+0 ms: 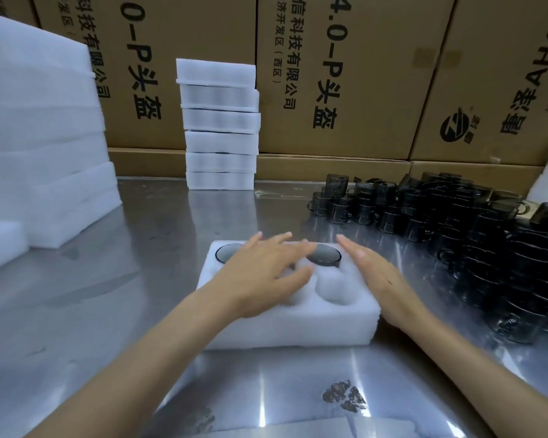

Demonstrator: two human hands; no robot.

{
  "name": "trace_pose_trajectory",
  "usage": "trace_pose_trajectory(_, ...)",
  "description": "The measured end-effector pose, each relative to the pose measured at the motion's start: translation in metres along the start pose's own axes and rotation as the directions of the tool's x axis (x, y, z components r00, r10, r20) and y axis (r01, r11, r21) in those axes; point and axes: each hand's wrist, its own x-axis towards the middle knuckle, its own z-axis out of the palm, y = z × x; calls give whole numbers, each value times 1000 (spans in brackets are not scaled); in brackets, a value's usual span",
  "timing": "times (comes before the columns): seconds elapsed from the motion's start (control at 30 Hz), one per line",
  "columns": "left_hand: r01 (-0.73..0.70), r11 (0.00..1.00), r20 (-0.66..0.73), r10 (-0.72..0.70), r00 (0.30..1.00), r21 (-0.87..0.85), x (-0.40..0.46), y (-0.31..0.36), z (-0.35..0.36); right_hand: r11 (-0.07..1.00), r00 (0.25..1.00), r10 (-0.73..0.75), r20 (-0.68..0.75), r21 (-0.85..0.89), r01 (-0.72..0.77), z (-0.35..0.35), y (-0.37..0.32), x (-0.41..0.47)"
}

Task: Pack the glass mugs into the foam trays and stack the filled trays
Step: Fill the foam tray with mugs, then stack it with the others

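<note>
At your nine o'clock a tall pile of blank white foam slabs [41,137] sits on the brushed steel tabletop [159,248], handy as the supply of empties, I judge. Further in, near eleven o'clock, the column of filled white foam trays [220,124] stands squared up against the brown printed cartons [345,74], probably so the wall of boxes steadies it as it grows. Straight ahead at twelve o'clock lies the white foam tray with round pockets [285,324] that you are working on. Your left hand [260,273] rests flat over its left half with the fingers [279,240] straight and slightly spread, gripping nothing; it seems to be pressing the foam down. Two smoky grey glass mugs are already seated in the far pockets, one rim [227,252] peeking out beside your left hand, the other [325,256] between your hands. The near right pocket is empty; the near left one is hidden under your palm. Your right hand [380,276] lies along the tray's right edge, fingers straight and pressed together, apparently bracing it. At two o'clock the crowd of loose dark glass mugs [456,232] waits within reach of that hand.
</note>
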Motion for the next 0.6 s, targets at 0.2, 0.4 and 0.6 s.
trace_pose_trajectory(0.2, 108, 914, -467, -298, 832, -391, -22, -44, -11, 951, 959, 250, -132, -151, -269, -3, 39, 23)
trace_pose_trajectory(0.4, 325, 586, -80, -559, 825, -742, -33, -84, 9, 903, 958, 244, -152, -324, -281, 3, 57, 70)
trace_pose_trajectory(0.6, 336, 533, -67, -600, 797, -777, -28, -92, 15, 888, 960, 249, -129, -365, -280, 9, 69, 113)
